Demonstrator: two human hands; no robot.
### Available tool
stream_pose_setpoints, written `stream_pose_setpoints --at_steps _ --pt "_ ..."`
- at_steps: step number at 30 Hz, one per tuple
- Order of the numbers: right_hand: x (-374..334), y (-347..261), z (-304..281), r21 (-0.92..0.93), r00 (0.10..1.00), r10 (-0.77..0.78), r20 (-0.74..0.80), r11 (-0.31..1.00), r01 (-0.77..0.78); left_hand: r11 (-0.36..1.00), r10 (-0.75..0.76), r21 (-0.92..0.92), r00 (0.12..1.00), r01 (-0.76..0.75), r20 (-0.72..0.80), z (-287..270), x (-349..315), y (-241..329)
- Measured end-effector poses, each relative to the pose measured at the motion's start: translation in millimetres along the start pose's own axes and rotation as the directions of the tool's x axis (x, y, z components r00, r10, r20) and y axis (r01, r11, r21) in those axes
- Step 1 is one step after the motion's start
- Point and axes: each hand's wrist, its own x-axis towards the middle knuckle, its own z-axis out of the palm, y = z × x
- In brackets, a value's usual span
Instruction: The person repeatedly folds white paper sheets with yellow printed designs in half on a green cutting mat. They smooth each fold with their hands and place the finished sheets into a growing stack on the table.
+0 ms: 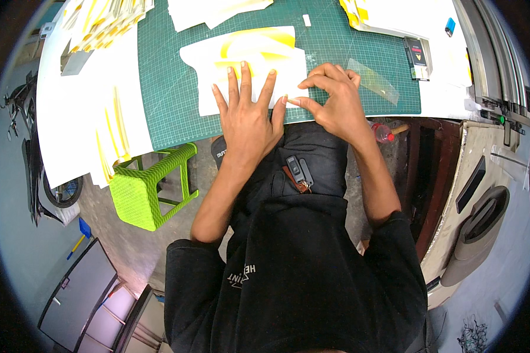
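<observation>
A white sheet with yellow print [244, 50], its left side cut in a curve, lies on the green cutting mat [165, 100] in front of me. Flat on the sheet rests my left hand [244, 123], fingers spread, its thumb near the sheet's lower edge. Beside that thumb, my right hand [338, 103] is over the sheet's right part with fingers curled and thumb and forefinger brought close together. Whatever they pinch is too small to make out. A clear plastic strip [374, 81] lies on the mat just right of my right hand.
Stacks of yellow-and-white sheets lie at the far left [109, 23] and far right [388, 15]. A small dark box [417, 59] sits on the mat's right edge, a blue item [450, 27] beyond it. Below the table stand a green stool [138, 197] and a red-capped bottle [384, 133].
</observation>
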Motion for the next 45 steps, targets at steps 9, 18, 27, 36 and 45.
stream_pose_setpoints --at_steps 9,18,27,36,45 --pt "-2 0 0 -0.010 1.000 -0.013 -0.002 1.000 0.013 1.000 -0.006 -0.013 1.000 0.006 -0.009 1 -1 0" --pt "-23 -22 5 -0.156 0.994 -0.087 -0.069 0.985 0.075 1.000 -0.008 -0.001 1.000 0.008 -0.011 1 -1 0" --pt "-70 -49 36 -0.327 0.996 -0.014 -0.089 0.945 -0.016 1.000 0.006 0.008 1.000 -0.006 -0.018 4 -2 -1" --pt "-78 -42 42 -0.293 0.996 -0.026 -0.083 0.956 0.001 1.000 0.005 0.019 1.000 -0.004 -0.016 4 -3 -1" --pt "-83 -32 39 -0.192 0.991 -0.080 -0.110 0.980 0.058 1.000 0.004 0.015 1.000 -0.004 -0.021 5 -3 -1"
